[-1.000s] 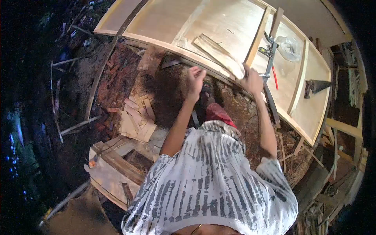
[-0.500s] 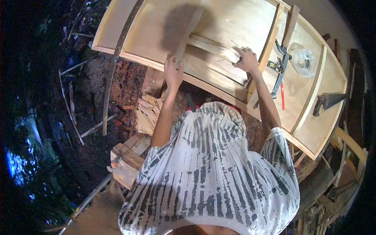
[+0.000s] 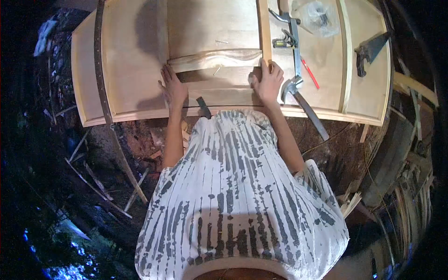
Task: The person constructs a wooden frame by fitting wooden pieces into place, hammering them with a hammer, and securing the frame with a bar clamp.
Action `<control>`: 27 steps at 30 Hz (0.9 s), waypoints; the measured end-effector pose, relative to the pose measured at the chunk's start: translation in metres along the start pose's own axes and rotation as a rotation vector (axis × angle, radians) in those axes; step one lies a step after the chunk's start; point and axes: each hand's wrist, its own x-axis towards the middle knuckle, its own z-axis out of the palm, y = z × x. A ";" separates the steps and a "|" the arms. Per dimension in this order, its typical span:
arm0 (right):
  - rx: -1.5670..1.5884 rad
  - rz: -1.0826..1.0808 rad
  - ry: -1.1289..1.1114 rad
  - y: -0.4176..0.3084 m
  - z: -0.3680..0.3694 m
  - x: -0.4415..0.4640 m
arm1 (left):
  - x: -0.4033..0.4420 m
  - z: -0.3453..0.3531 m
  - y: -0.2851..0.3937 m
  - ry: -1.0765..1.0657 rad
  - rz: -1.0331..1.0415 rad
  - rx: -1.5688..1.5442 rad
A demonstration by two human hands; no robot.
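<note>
A short wooden crosspiece [image 3: 214, 59] with a wavy edge lies between two upright battens of a pale plywood panel [image 3: 130, 56]. At its left end is my left hand [image 3: 175, 91], fingers spread against the left batten [image 3: 162, 32]. My right hand [image 3: 269, 86] is at the other end, fingertips touching the lower part of the right batten [image 3: 264, 30], thumb held apart. One nail [image 3: 222, 42] shows just above the crosspiece and another nail [image 3: 217, 71] just below it. A claw hammer [image 3: 305, 108] rests over the panel's front edge, right of my right hand.
Right of the battens lie a second hammer [image 3: 283, 17], a yellow-and-black tool [image 3: 284, 41], a red pencil [image 3: 310, 73] and a clear plastic bag [image 3: 318, 19]. A handsaw [image 3: 369, 53] is farther right. A dark perforated strip [image 3: 99, 56] crosses the panel's left side.
The view has turned, levelling the panel. My right hand has moved from the crosspiece's middle to its right end. My left hand has moved from the front edge to the left end.
</note>
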 end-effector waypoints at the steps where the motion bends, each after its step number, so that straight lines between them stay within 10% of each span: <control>1: 0.037 -0.016 0.040 0.005 0.002 0.007 | 0.006 -0.001 0.002 0.003 0.001 -0.003; 10: -0.088 -0.037 0.058 -0.013 -0.008 0.034 | 0.025 0.031 -0.035 -0.090 -0.009 -0.257; 14: -0.199 -0.371 -0.169 -0.015 -0.005 0.073 | 0.061 -0.016 -0.032 0.023 0.229 -0.227; 16: -0.037 -0.378 -0.219 -0.015 -0.017 0.079 | 0.079 -0.040 -0.033 -0.286 0.288 0.139; 27: 0.009 -0.353 0.070 -0.056 -0.025 0.295 | 0.337 -0.124 0.011 0.126 0.521 -0.092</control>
